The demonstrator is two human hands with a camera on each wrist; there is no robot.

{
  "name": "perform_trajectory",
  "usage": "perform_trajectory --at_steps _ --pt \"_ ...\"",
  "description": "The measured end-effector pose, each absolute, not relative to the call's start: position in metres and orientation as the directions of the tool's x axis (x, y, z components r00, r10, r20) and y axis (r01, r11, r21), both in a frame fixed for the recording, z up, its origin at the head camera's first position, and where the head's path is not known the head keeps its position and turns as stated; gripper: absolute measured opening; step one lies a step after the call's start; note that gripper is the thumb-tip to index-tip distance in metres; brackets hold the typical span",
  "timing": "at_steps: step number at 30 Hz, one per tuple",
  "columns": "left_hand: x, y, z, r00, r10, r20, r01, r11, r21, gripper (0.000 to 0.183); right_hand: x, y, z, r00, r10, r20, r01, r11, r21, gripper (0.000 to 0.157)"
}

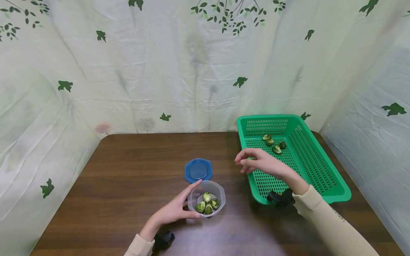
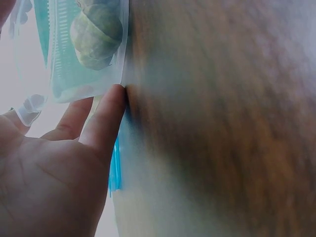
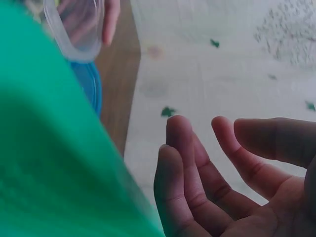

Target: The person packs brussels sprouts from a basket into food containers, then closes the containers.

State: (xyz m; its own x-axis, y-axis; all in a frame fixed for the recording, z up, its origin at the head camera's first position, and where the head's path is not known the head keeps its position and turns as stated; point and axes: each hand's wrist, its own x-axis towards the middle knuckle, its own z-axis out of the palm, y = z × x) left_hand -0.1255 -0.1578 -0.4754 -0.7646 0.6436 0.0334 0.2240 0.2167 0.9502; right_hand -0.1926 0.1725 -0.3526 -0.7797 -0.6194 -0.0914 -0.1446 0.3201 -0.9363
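Brussels sprouts [image 1: 208, 203] sit in the clear tub [image 1: 219, 193], whose left side the left hand [image 1: 174, 209] grips between thumb and fingers, the blue lid [image 1: 198, 170] just behind. Tabletop [image 1: 235, 199] separates tub from green basket [image 1: 307, 167], over whose left rim the right hand [image 1: 261, 163] hangs, loosely bent, holding nothing.

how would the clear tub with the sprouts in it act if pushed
The clear tub looks like thin plastic, so it's probably light and may flex a little when squeezed. On the smooth-looking table, it would likely slide fairly easily. The sprouts are small and rounded with room around them, so they may roll about inside.
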Motion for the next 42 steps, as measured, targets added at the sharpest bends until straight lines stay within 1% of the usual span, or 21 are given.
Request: perform_trajectory --at_steps 6,11,21,36,42 --pt "-0.125 -0.158 -0.475 -0.77 0.637 0.017 0.213 0.233 0.949 0.096 -0.205 0.197 -0.349 -0.821 -0.562 -0.099 -0.074 0.277 -0.958 0.025" --pt "-0.125 -0.158 -0.476 -0.77 0.638 0.022 0.219 0.232 0.948 0.096 -0.213 0.211 -0.348 -0.85 -0.519 -0.091 -0.067 0.279 -0.958 0.03" --pt "-0.125 -0.158 -0.476 -0.764 0.644 0.036 0.222 0.209 0.953 0.093 -0.232 0.241 -0.359 -0.895 -0.434 -0.103 -0.044 0.314 -0.948 0.032" --pt "-0.125 -0.157 -0.476 -0.754 0.655 0.053 0.216 0.172 0.961 0.094 -0.253 0.277 -0.372 -0.92 -0.355 -0.166 0.012 0.398 -0.917 0.041" --pt "-0.125 -0.157 -0.476 -0.755 0.653 0.049 0.211 0.171 0.962 0.094 -0.262 0.286 -0.379 -0.918 -0.348 -0.193 0.03 0.423 -0.906 0.042"
